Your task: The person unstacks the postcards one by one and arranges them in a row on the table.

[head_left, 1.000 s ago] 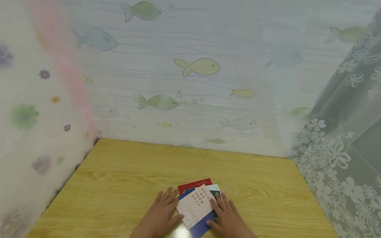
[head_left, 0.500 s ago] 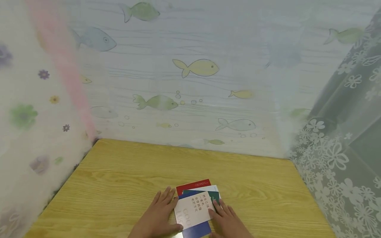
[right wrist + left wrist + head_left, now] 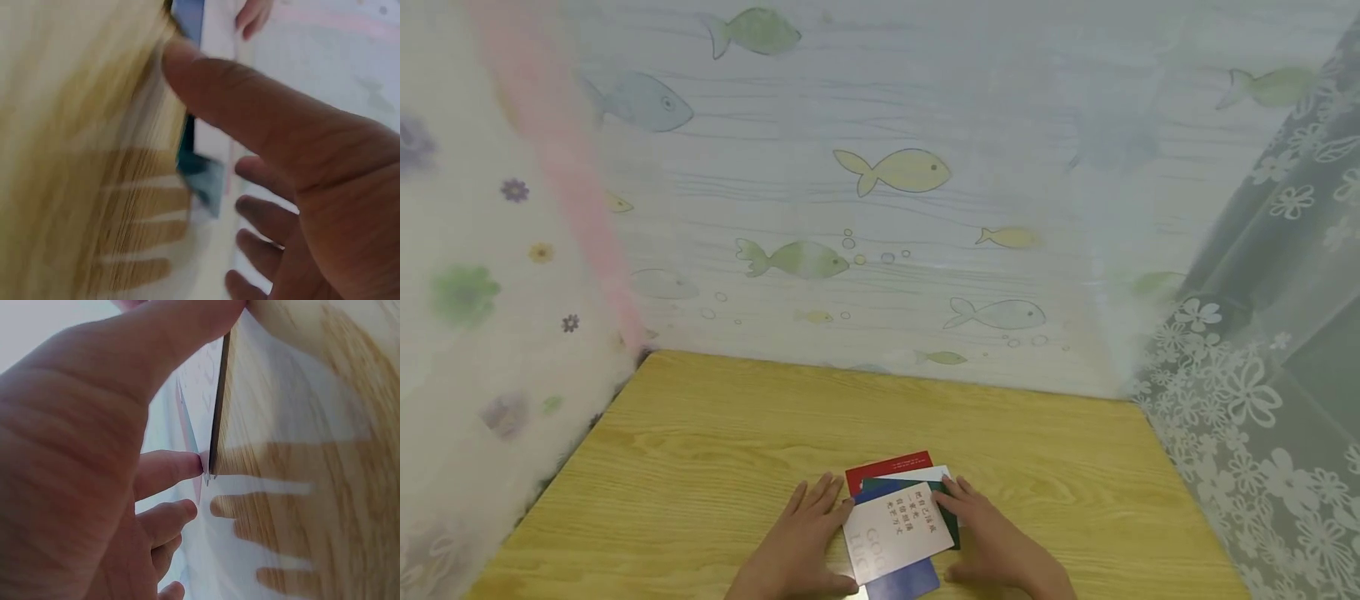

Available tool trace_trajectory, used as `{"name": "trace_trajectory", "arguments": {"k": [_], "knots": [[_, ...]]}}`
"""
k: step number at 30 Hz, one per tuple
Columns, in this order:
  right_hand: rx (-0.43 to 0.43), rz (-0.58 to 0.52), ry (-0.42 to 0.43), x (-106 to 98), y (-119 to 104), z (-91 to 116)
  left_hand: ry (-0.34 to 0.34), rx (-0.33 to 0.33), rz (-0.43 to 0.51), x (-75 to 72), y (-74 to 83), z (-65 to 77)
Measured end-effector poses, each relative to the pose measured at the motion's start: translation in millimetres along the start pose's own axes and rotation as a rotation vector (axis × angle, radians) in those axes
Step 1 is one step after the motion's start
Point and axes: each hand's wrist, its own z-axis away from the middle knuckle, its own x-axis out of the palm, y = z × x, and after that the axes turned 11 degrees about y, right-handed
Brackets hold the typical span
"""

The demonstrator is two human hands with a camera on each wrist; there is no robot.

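Note:
A fanned pile of cards lies on the table in the head view. On top is a cream card with dark characters and pale "GOOD LUCK" lettering. Beneath it show a blue card, a green card, a white card and, farthest back, a red card. My left hand lies along the pile's left side, its index fingertip touching a card edge in the left wrist view. My right hand is at the right side, fingers extended by the upper right corner; whether it touches a card cannot be told.
The wooden table meets a fish-printed hanging cloth at its back edge. A flowered cloth borders the left side, and a lace curtain borders the right.
The cream card has turned to lie flatter across the pile, uncovering more green and white. My right hand has shifted outward with its thumb off the cards. The left hand has barely moved.

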Motion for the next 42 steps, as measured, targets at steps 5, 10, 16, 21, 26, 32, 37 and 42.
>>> {"name": "trace_trajectory", "arguments": {"k": [5,10,16,21,26,32,37,42], "knots": [[-0.090,-0.034,0.043,-0.2,13.5,-16.7,-0.005,-0.007,0.010,-1.0,-1.2,-0.7],[-0.103,-0.087,0.008,-1.3,18.8,-27.6,0.001,-0.011,-0.010,-0.2,-2.0,-1.7],[-0.078,-0.077,-0.004,-0.7,18.5,-26.1,-0.010,-0.017,-0.025,1.9,-1.1,-1.6],[-0.082,-0.022,0.026,1.9,18.0,-22.3,-0.014,-0.025,-0.022,2.8,-1.8,0.0],[-0.086,-0.011,0.052,3.0,17.1,-18.5,-0.080,-0.069,0.010,2.9,-2.9,-1.0],[-0.077,0.022,0.076,2.9,16.7,-14.3,-0.097,-0.084,0.048,4.8,-2.5,-3.4],[-0.033,0.006,0.079,1.4,15.3,-9.5,-0.096,-0.069,0.057,5.0,-2.5,-5.3],[-0.049,-0.017,0.121,1.3,14.9,-4.6,-0.097,-0.068,0.077,3.5,-2.9,-7.7]]}}
